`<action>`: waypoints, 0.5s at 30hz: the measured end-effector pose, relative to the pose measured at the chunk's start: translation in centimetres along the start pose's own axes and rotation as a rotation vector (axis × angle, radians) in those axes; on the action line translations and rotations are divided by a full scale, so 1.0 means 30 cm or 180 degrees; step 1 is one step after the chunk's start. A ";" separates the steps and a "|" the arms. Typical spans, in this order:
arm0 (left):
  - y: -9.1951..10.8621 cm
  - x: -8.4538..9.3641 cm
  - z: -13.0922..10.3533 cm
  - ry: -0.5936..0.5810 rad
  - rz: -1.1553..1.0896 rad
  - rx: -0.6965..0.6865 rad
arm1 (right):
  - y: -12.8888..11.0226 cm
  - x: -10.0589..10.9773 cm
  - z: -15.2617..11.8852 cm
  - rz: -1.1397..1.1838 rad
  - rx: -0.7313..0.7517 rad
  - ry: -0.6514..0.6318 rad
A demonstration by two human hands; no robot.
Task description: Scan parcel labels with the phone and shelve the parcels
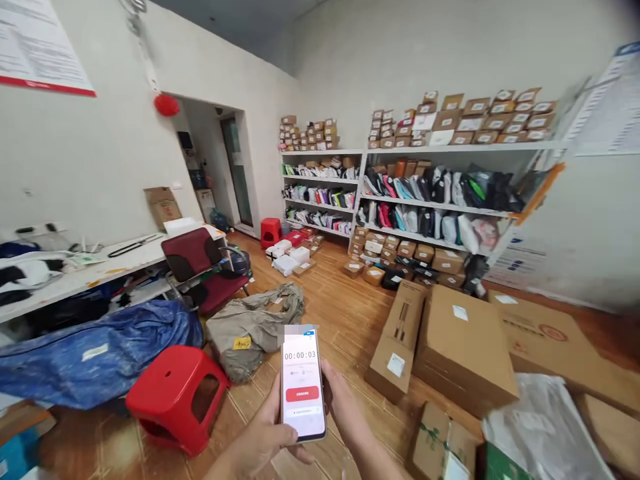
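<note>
A smartphone (303,373) is held upright in front of me, low in the middle of the view. Its lit screen shows a timer at 00:00:03 above a red button. My left hand (270,423) is closed round the phone's left side, with the thumb by the lower left corner. Along the right edge, my right hand (339,397) grips the phone too, its fingers partly hidden behind it. Beyond the phone lies a grey sack (270,313) with a yellow label on the wooden floor.
A red stool (173,383) and a blue tarp bundle (120,340) lie left, by a maroon chair (193,253) and a white desk (130,253). Large cardboard boxes (465,340) stand right. Shelves (430,203) of parcels line the back wall. Wooden floor (330,293) runs between.
</note>
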State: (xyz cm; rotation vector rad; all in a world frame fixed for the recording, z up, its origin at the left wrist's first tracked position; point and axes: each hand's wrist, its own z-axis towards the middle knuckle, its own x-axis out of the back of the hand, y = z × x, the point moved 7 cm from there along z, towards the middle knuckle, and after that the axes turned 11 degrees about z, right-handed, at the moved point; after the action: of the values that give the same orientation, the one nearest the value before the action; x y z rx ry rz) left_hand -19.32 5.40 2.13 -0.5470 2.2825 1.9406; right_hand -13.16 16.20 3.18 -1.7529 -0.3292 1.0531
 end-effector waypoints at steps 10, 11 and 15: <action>-0.055 0.033 0.067 -0.0421 -0.0390 0.0303 | 0.015 0.005 -0.053 -0.0132 0.0550 0.0728; -0.061 0.035 0.071 -0.0423 -0.0373 0.0322 | 0.016 0.006 -0.056 -0.0198 0.0623 0.0819; -0.075 0.039 0.073 -0.0440 -0.0367 0.0361 | 0.022 0.008 -0.056 -0.0408 0.0772 0.1063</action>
State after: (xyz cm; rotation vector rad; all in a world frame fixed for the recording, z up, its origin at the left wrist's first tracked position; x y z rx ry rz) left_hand -20.02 7.00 -0.74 -0.5034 2.2077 1.7279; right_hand -11.87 15.02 2.66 -1.6299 -0.0975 0.6638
